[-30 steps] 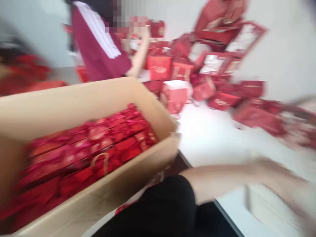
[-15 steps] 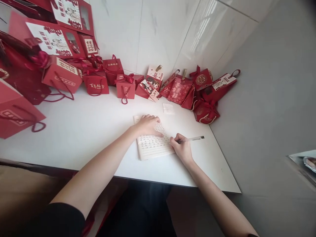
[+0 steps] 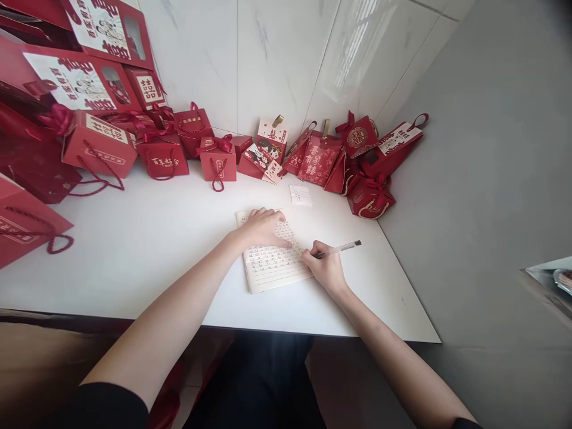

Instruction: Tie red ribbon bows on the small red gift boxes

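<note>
A lined notebook [image 3: 272,279] lies on the white table, its page covered with rows of handwriting and several blank lines at the bottom. Across the upper part of the page rests my left hand [image 3: 264,229], palm down, fingers spread, hiding some of the rows. My right hand [image 3: 327,265] grips a clear-barrelled pen [image 3: 342,248] at the right edge of the page. The pen's dark end points up and to the right; its tip is hidden by my fingers, near the end of the written rows.
Several red gift boxes [image 3: 163,159] with rope handles and ribbons line the wall, stacked higher at the left. Decorated red bags [image 3: 319,159] stand at the back right. A small white packet [image 3: 300,195] lies beyond the notebook. A grey panel [image 3: 482,196] borders the table's right side.
The camera view has shifted slightly, moving the boxes and notebook a little left in the picture. Both hands keep their places, the left on the page and the right around the pen.
</note>
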The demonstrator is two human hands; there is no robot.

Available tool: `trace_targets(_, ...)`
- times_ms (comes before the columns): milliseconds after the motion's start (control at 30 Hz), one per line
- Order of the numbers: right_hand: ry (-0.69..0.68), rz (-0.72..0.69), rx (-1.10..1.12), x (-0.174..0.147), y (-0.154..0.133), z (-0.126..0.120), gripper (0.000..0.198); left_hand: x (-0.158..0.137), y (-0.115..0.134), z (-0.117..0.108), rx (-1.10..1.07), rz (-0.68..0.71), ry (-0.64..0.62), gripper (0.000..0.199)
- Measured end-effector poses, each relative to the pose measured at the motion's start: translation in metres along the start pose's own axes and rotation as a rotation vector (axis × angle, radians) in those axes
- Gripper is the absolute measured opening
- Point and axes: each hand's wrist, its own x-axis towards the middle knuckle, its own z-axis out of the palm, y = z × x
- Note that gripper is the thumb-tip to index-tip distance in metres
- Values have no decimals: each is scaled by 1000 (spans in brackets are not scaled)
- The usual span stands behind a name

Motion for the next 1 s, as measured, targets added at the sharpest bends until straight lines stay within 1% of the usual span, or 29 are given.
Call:
trace_targets(300, 52, -1, 35, 1, -4, -1, 28, 0, -2, -1, 6, 10, -6, 74)
trace_targets(400, 148, -16, 70, 5, -3, -10, 28, -2, -1, -3, 3, 19, 2, 71)
trace_targets(467, 225, -52, 76, 15, -1, -23, 30, -5, -1, -3, -5, 14, 8, 68)
trace_targets(500, 259, -89, 31, 23, 0, -32, 35, -6, -1, -3, -12, 11, 13, 67)
trace_targets(567, 332, -181, -136, 44, 1, -53, 43, -8, -2, -3, -27, 12, 29, 62)
trace_targets(667, 480, -276, -375, 83, 0, -88, 37, -8, -4, -2, -40, 27, 63, 52)
trace_targets(767, 572, -271, -510, 115, 1, -114, 33, -10, -3, -4, -60, 29, 77, 42)
trace_targets(867, 583, -199, -627, 127, 9, -121, 28, -13, -1, -5, -70, 23, 83, 37)
trace_targets(933, 579, -173, -687, 124, 15, -118, 27, -14, -2, -6, -75, 23, 85, 35)
trace_targets(1000, 586, -180, -729, 116, 17, -112, 27, -13, -2, -5, -75, 26, 87, 34)
